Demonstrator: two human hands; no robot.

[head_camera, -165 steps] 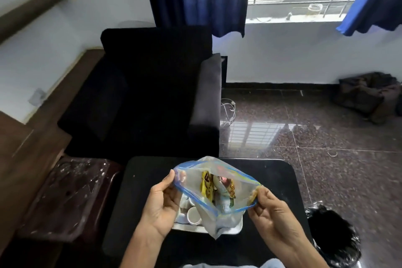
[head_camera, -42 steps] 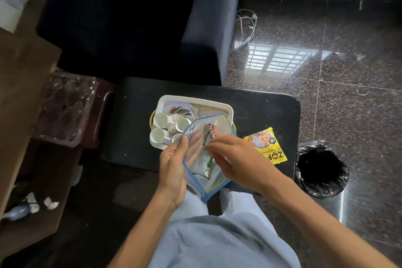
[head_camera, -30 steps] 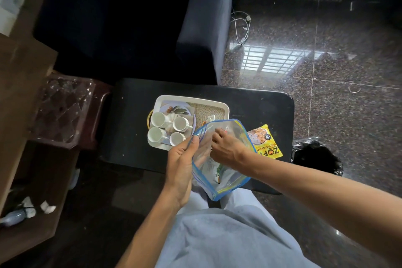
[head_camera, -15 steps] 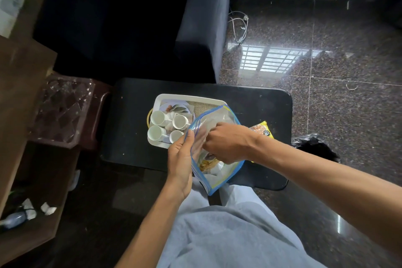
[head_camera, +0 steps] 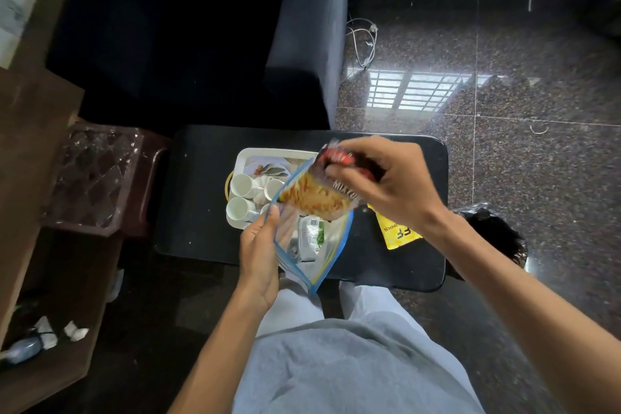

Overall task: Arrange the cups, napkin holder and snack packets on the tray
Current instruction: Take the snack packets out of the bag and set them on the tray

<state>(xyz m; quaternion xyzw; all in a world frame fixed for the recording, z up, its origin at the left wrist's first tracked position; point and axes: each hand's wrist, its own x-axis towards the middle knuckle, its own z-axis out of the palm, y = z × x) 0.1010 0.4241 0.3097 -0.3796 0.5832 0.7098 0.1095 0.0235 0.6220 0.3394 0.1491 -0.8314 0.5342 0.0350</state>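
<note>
Our right hand [head_camera: 389, 185] pinches a red snack packet [head_camera: 322, 191] just above the zip bag [head_camera: 316, 245], whose mouth edge our left hand [head_camera: 260, 252] grips at seven o'clock of the packet. At ten o'clock, the tray [head_camera: 242, 158] holds white cups [head_camera: 241, 185]; a yellow packet [head_camera: 398, 232] lies on the black table [head_camera: 201, 185] at four o'clock.

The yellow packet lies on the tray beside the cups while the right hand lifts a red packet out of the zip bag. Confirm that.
Not quite: in the head view the yellow packet lies on the black table, right of the tray, not on it. The right hand does lift the red packet from the zip bag.
</note>
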